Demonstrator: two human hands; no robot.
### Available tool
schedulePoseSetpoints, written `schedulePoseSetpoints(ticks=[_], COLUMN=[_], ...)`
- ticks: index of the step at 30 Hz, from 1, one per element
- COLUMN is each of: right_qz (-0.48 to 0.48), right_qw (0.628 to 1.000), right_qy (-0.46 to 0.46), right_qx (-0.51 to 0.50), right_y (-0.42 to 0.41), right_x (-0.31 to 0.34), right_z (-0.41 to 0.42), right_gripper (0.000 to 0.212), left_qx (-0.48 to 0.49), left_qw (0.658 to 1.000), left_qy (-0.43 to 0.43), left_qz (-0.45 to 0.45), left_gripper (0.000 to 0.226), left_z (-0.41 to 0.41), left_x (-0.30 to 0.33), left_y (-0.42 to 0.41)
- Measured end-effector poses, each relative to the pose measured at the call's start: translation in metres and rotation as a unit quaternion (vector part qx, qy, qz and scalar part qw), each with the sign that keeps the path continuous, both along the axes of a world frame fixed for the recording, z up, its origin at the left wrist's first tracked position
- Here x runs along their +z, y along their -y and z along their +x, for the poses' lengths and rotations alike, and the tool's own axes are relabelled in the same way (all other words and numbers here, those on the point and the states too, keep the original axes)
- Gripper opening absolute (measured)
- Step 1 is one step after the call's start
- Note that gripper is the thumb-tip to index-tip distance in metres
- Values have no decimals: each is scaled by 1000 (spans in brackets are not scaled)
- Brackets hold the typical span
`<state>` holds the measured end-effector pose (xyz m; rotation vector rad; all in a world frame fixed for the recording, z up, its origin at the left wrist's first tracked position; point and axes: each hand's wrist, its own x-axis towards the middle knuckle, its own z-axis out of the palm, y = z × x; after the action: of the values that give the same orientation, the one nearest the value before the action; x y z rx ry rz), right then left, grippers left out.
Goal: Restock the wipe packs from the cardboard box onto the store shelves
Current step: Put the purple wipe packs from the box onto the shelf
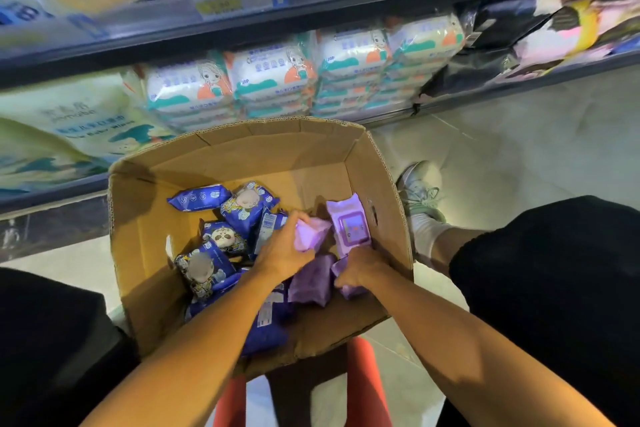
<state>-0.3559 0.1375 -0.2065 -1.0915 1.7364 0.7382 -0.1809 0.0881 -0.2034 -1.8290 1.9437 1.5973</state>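
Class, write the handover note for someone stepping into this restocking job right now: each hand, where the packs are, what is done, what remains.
Left hand grips a purple pack inside the cardboard box.
Right hand grips another purple pack, low at the box's right side.
A purple lidded pack leans on the right wall; blue packs fill the left.
The shelf ahead holds white packs.
Done: nothing visibly shelved from the box.
Left: lift and shelve all packs.
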Motion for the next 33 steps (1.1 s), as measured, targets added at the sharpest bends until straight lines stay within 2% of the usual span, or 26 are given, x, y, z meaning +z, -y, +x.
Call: schedulePoseSetpoints(ticks=[3, 5, 7, 10, 12, 14, 19, 23, 25, 27, 30, 33], right_qz=[16, 35, 51, 33, -3, -44, -90, -160, -202, -240, -301, -367], right_qw=[999, 999, 997, 988, 982, 978, 975, 970, 967, 954, 932, 900], right_qy=[22, 16, 20, 39, 66, 97, 105, 142, 147, 180, 198, 219], right_qx=[-23, 16, 62, 147, 176, 178, 174, 119, 55, -5, -45, -85], right_y=[6, 11, 17, 22, 21, 16, -2, 2, 15, 32, 58, 75], right_x=[10, 22, 36, 53, 61, 66, 76, 93, 117, 146, 191, 240], right_z=[-4, -4, 0, 3, 5, 7, 13, 5, -3, -12, -26, -43], right_gripper=[50, 42, 44, 83, 92, 84, 58, 43, 54, 54, 55, 71], left_qx=[119, 186, 243, 290, 291, 290, 298, 295, 298, 291, 288, 285], left_qw=[990, 978, 965, 952, 951, 951, 946, 946, 941, 939, 929, 917], left_qy=[-63, -73, -71, -58, -51, -55, -81, -125, -155, -181, -233, -274], left_qz=[40, 63, 75, 82, 88, 93, 104, 60, 28, 5, -23, -57], left_gripper=[65, 68, 61, 51, 53, 51, 47, 56, 49, 40, 42, 41], left_z=[18, 32, 43, 60, 70, 77, 84, 90, 88, 86, 87, 90], left_x=[5, 10, 14, 18, 19, 24, 45, 70, 94, 123, 177, 232], left_y=[4, 3, 1, -7, -14, -21, -23, -8, 3, 14, 32, 47])
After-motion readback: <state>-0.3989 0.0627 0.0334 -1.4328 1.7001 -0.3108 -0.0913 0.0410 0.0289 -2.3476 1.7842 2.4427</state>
